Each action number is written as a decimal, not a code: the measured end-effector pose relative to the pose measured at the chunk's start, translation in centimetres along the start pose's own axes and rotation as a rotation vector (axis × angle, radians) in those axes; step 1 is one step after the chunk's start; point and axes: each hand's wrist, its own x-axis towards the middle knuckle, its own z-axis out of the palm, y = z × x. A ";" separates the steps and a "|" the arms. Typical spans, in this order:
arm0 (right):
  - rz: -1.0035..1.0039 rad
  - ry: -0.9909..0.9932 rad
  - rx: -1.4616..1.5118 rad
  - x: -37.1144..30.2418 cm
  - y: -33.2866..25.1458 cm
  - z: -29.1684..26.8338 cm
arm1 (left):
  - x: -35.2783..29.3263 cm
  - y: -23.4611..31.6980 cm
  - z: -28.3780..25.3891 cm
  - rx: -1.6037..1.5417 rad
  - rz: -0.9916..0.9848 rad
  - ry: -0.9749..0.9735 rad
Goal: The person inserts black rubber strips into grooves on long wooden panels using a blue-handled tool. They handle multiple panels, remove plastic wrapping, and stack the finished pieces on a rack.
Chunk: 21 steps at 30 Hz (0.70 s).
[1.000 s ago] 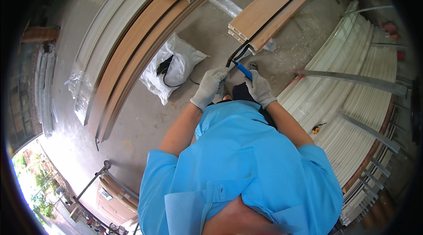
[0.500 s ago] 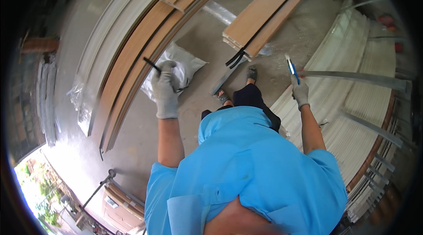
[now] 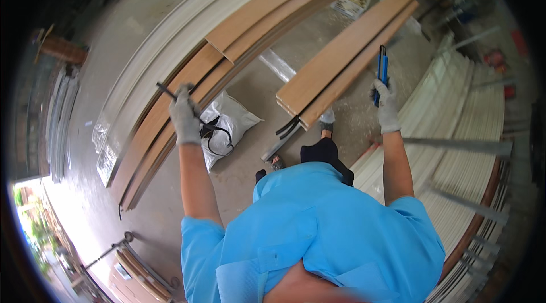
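My left hand, in a grey work glove, is closed around a black strip that sticks out past the fingers. A thin black strip also trails below the hand and curls over a white sack on the floor. Wood-coloured boards lie just beyond this hand. On the right, my gloved right hand grips a blue utility knife, pointing away from me. Between the hands, a shorter bundle of wood-coloured boards has black strap ends hanging at its near end.
Long pale panels lie beyond the boards at left. A big stack of whitish panels fills the right, with grey metal bars across it. A cart with brown boards stands at lower left. Clear plastic film lies on the floor.
My left hand has moved left and slightly back with the black strip, now over the boards' near edge. The blue knife has turned more upright in my right hand. The view has shifted.
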 end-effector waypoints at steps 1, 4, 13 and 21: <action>-0.056 -0.027 -0.005 2.4 -1.0 0.8 | 1.4 0.0 1.4 0.050 0.002 -0.010; -0.016 -0.089 0.105 9.6 -2.9 2.9 | 5.7 -0.3 6.9 0.281 0.039 0.063; 0.163 -0.403 0.172 27.5 -2.6 8.4 | 12.0 -2.5 13.1 0.243 -0.124 0.334; -1.207 -0.611 -0.557 36.3 -10.6 16.1 | 5.0 0.5 15.5 0.048 0.227 0.495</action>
